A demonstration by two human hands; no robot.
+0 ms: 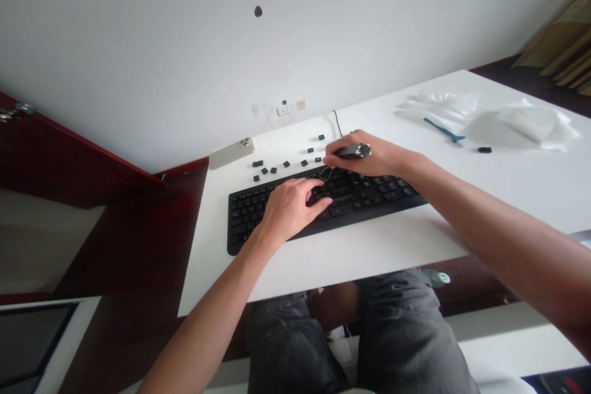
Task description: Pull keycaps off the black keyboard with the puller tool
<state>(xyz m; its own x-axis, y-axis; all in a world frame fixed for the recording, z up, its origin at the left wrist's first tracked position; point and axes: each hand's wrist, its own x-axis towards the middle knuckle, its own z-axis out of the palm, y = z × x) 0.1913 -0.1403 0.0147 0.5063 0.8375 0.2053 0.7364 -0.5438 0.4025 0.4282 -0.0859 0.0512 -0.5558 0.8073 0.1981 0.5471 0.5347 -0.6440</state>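
A black keyboard (249,212) lies at a slant on the white table. My right hand (376,154) is closed round the dark handle of a wire keycap puller (353,151), and the puller's wire loops reach down to the keys near the keyboard's middle. My left hand (292,202) rests over the keys just left of the wires, its thumb and index finger apart and nothing held between them. Behind the keyboard, several loose black keycaps (286,164) are scattered on the table. Whether the wires grip a key is too small to tell.
A phone (231,152) lies at the table's back left. On the right are crumpled clear plastic bags (530,124), a thin blue tool (443,130) and a small black piece (484,149). A cable (338,123) runs behind the keyboard. The white table (323,265) ends before my knees.
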